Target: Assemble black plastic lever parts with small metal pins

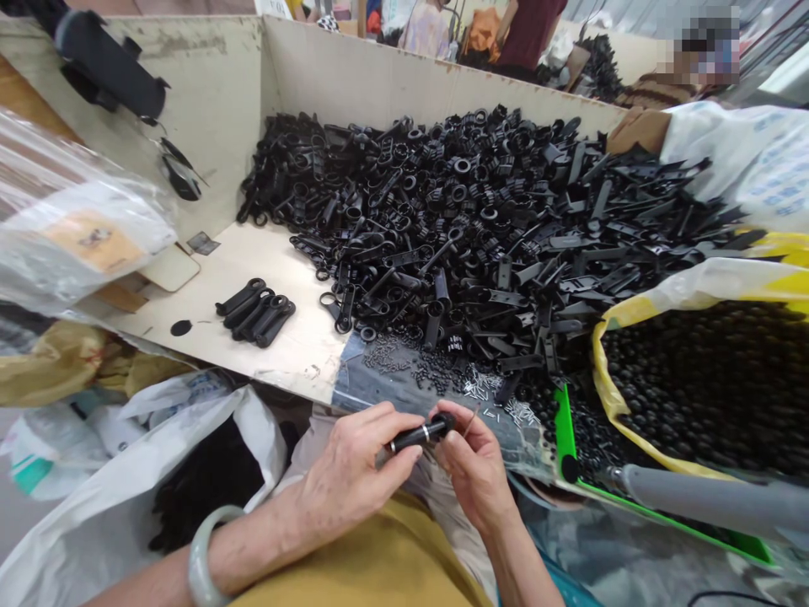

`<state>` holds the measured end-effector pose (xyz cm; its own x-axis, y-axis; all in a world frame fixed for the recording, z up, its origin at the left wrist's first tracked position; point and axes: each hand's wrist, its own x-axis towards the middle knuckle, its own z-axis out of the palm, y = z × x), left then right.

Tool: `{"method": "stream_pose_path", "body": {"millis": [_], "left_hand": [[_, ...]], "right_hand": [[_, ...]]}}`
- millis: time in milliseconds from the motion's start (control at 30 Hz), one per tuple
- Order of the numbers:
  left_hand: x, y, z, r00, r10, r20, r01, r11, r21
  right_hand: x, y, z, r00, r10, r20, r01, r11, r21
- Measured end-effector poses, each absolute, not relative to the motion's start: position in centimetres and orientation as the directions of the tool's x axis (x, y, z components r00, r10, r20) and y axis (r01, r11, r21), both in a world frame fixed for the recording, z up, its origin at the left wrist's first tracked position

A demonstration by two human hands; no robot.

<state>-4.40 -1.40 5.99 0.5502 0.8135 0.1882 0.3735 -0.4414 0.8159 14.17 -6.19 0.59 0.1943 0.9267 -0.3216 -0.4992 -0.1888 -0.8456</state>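
Observation:
In front of my lap, my left hand (363, 459) is closed around a slim black plastic part (414, 437) with shiny bands of light on it. My right hand (471, 464) pinches the dark rounded end of the same part, and a thin brownish sliver stands up by its fingers; I cannot tell what that is. Just beyond the hands lie small silver pins (484, 384) and tiny black pieces (436, 368) on a dark mat (366, 384). Several finished-looking black handles with ring ends (259, 316) lie side by side to the left.
A big heap of black plastic parts (442, 202) fills the walled table (297, 329). At right stand a yellow-rimmed bag of black beads (708, 379), a green tray edge (565, 434) and a grey tube (708, 497). A white bag (82, 523) with black pieces hangs lower left. People stand behind.

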Motion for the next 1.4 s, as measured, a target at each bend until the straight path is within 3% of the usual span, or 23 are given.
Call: {"method": "stream_pose_path", "body": {"millis": [367, 767, 1000, 1167, 1400], "left_hand": [[-5.4, -1.2, 5.1, 0.609, 0.79, 0.076, 0.367, -0.365, 0.856], [-4.9, -1.4, 4.1, 0.651, 0.759, -0.002, 0.347, -0.295, 0.89], [-4.9, -1.2, 3.9, 0.625, 0.76, -0.18, 0.288, -0.01, 0.957], [-4.9, -1.1, 3.6, 0.683, 0.677, -0.276, 0.207, 0.183, 0.961], [-5.0, -1.3, 2.9, 0.727, 0.493, -0.478, 0.056, 0.651, 0.757]], "right_hand": [[15.7, -6.0, 1.1, 0.154, 0.987, -0.045, -0.048, -0.038, -0.998], [16.3, -6.1, 2.3, 0.106, 0.993, -0.044, 0.137, -0.059, -0.989], [15.6, -6.2, 2.6, 0.133, 0.988, -0.073, 0.107, -0.088, -0.99], [15.7, -6.1, 3.4, 0.072, 0.997, -0.041, 0.168, -0.053, -0.984], [16.2, -5.8, 4.4, -0.057, 0.997, 0.061, 0.323, 0.076, -0.943]]}}
